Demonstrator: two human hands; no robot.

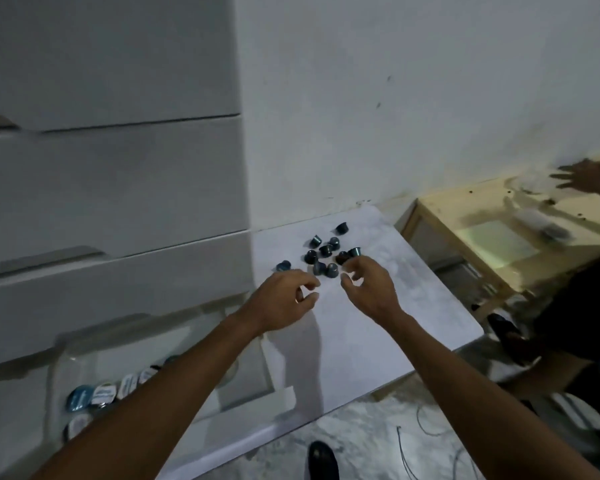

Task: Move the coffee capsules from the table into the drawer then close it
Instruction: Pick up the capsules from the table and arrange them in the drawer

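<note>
The coffee capsules lie in a loose dark cluster on the white table, towards its far edge and nearer its left side than its right. One capsule sits apart, closer to the far edge. Another lies by the left edge, just beside the white drawer unit.

The right hand is at the near side of the cluster. Its fingers are curved and its thumb is apart from them in a narrow gap with nothing in it. Its fingertips are just beside the nearest capsules; whether they touch one I cannot tell.

The left hand is over the table just short of the cluster, near the capsule at the left edge. Its fingers are loosely curled, with the thumb tip close to the forefinger and bare table showing between them. It holds no capsule that I can see.

Below the left forearm, the drawer stands pulled out beyond the table's left edge. A row of capsules with pale and blue foil lids lies in its near part.

Past the table's right edge is a pale wooden table, with another person's blurred hand above it.
</note>
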